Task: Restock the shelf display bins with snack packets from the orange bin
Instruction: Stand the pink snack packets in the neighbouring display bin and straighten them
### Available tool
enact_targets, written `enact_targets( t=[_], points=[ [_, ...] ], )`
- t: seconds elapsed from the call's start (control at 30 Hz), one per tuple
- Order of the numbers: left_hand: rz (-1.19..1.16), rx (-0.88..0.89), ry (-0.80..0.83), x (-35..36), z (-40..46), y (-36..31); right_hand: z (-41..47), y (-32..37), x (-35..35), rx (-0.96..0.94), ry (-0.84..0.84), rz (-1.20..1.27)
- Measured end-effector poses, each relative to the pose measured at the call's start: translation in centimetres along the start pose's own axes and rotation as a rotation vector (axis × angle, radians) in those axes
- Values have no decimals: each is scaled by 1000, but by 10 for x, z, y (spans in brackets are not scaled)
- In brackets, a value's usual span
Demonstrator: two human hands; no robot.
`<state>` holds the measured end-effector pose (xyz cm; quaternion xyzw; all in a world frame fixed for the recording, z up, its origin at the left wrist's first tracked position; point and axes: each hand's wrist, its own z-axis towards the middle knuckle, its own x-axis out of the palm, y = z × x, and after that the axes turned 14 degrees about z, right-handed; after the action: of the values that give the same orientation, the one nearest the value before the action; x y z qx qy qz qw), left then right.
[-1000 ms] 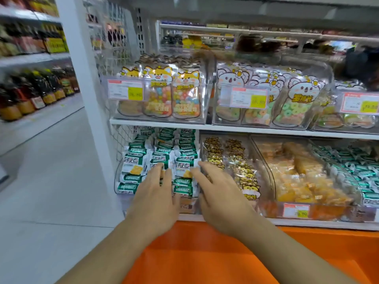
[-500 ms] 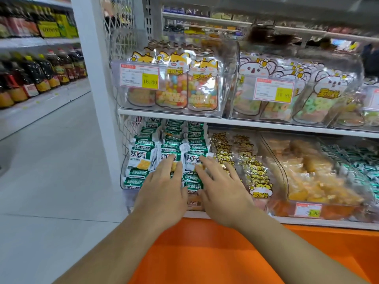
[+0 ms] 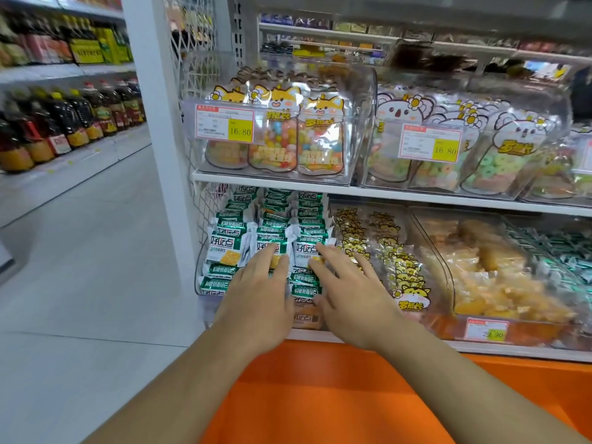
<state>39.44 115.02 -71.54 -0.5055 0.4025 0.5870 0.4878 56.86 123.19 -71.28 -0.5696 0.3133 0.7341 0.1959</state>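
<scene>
Head view: both hands are laid flat on the green biscuit packets (image 3: 224,248) in the lower-shelf bin (image 3: 205,291).

Fingers of the left hand (image 3: 256,302) and right hand (image 3: 349,299) are spread and straight, resting on the packet fronts side by side; nothing is pinched. The packets lie straight ahead in three rows running back into the shelf. The orange bin (image 3: 336,395) sits below the forearms, and no packets are seen in its visible part. The left row is judged nearer the left hand.

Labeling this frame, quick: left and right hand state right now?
Left hand: open, fingers straight, resting on the green-and-white snack packets.
Right hand: open, fingers spread, pressing on the same packets, holding nothing.
</scene>
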Motion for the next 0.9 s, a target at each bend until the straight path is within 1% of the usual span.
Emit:
enact_targets(
  t=[0.1,0.2,0.3,0.43,0.57,0.77,0.9],
  points=[
    [-47,-6,-15,-6,0,6,0,6,-1,-11,-36,3],
    [-116,-79,-9,-12,0,19,-2,16,2,-28,-60,-3],
    [-150,-146,-10,-16,2,34,-6,27,6,-87,-66,-3],
    [-145,-161,75,-10,2,51,2,40,12,-141,-62,-5],
    [-158,-159,101,-1,1,54,22,50,24,-122,-19,-25],
    [-237,-176,78,7,2,58,33,56,34,-54,-1,-88],
    [-250,-186,79,4,4,56,35,61,36,-45,35,-66]
  ],
)
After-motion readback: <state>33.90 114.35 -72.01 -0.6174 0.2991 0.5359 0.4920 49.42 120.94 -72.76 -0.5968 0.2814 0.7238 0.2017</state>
